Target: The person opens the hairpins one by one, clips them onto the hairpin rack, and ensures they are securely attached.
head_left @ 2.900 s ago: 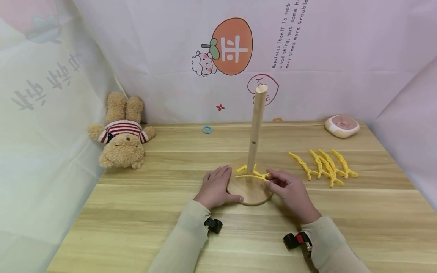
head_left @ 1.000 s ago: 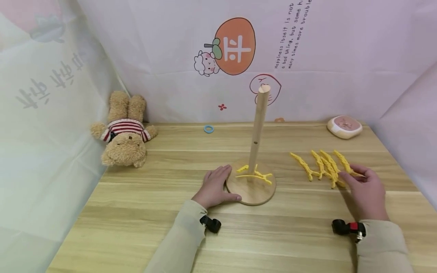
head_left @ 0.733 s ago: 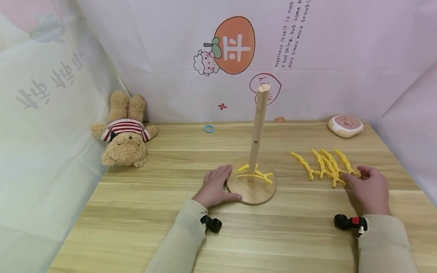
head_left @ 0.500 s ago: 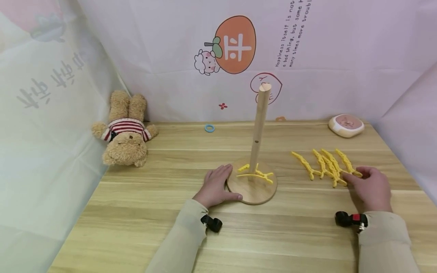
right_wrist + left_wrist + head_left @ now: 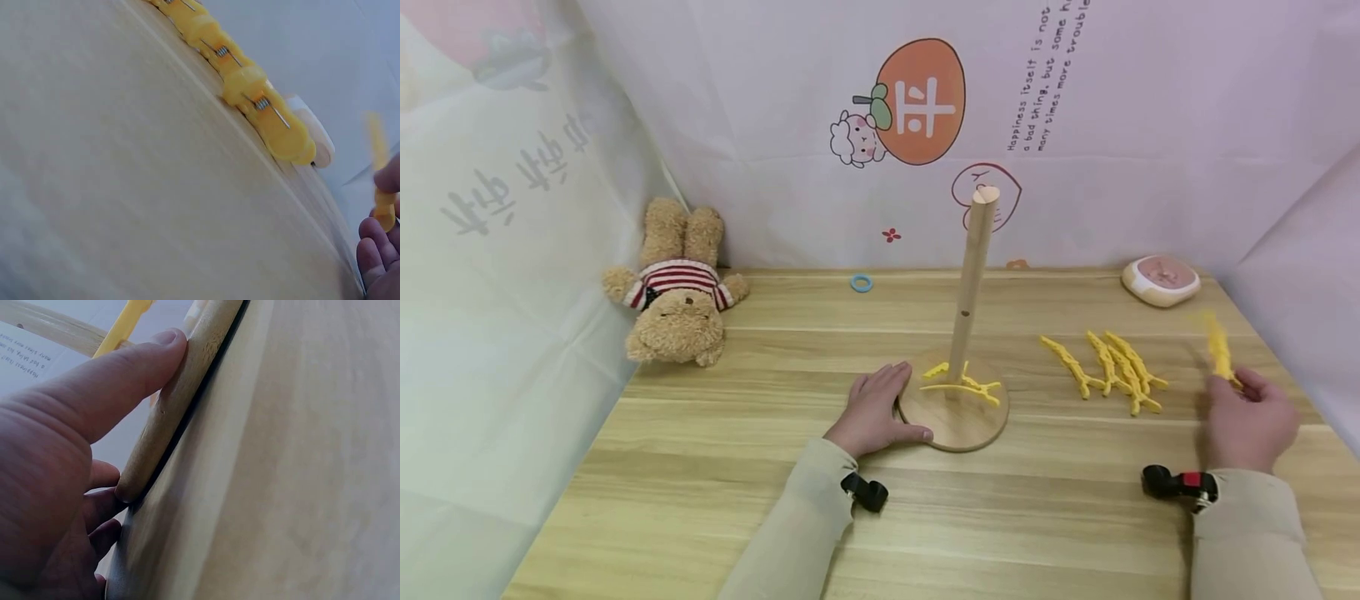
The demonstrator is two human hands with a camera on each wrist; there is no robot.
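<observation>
My right hand point(image 5: 1253, 421) pinches a yellow alligator hair clip point(image 5: 1219, 350) by its tail end, jaw end up, blurred by motion. In the right wrist view the held clip point(image 5: 384, 212) shows between thumb and fingers. My left hand point(image 5: 868, 412) rests at the left rim of a round wooden base point(image 5: 958, 429), its thumb point(image 5: 147, 359) laid over the edge. From the base rises a wooden post point(image 5: 970, 283). Low on the post sits yellow clip work point(image 5: 981, 387), one long curved arm crossing in front. Several loose hair clips point(image 5: 1123, 367) lie left of my right hand.
A teddy bear point(image 5: 676, 321) in a striped shirt lies at the back left. A blue ring point(image 5: 861, 283) is near the table's back edge. At the back right stands a small pink-and-white device point(image 5: 1161, 280). White printed cloth point(image 5: 760, 125) walls the table.
My right hand left the post, went right to the loose clips, took the rightmost one and lifted it away to the right. The left hand stays at the base.
</observation>
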